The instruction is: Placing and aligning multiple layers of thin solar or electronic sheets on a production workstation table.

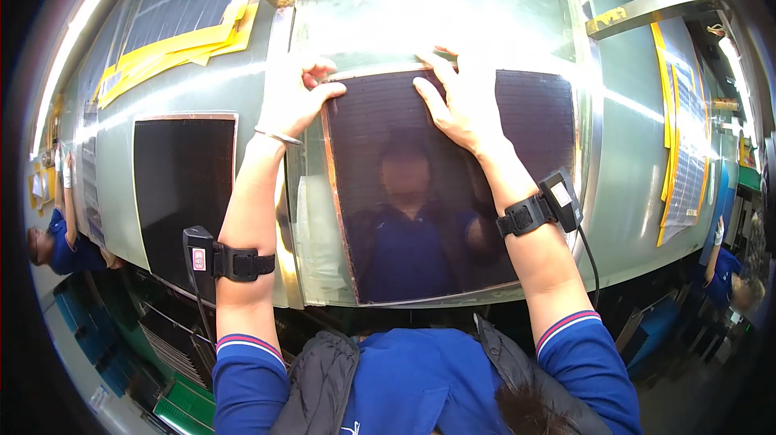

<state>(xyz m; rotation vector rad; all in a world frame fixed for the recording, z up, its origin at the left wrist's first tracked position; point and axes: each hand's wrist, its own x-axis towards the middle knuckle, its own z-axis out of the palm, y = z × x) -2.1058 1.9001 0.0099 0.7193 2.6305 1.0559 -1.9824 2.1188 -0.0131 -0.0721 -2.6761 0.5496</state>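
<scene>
A dark, glossy rectangular panel (404, 249) with thin copper-coloured edges lies flat on the greenish glass-like tabletop in front of me. My left hand (295, 99) is at its far left corner, the thumb stretched to the corner and the other fingers loosely curled just beyond the edge. Over the panel's far edge rests my right hand (465, 103), its thumb above the dark surface and its fingers reaching past the edge, thumb and fingers apart. A pale strip runs along the far edge between the two hands. Neither hand visibly grips anything.
Another dark panel (184, 192) lies to the left. Yellow-edged sheets (182, 39) are stacked at the far left, with more sheets (687, 144) at the right. A metal bar (655, 10) juts in at the far right. Other people (69, 233) work at both sides.
</scene>
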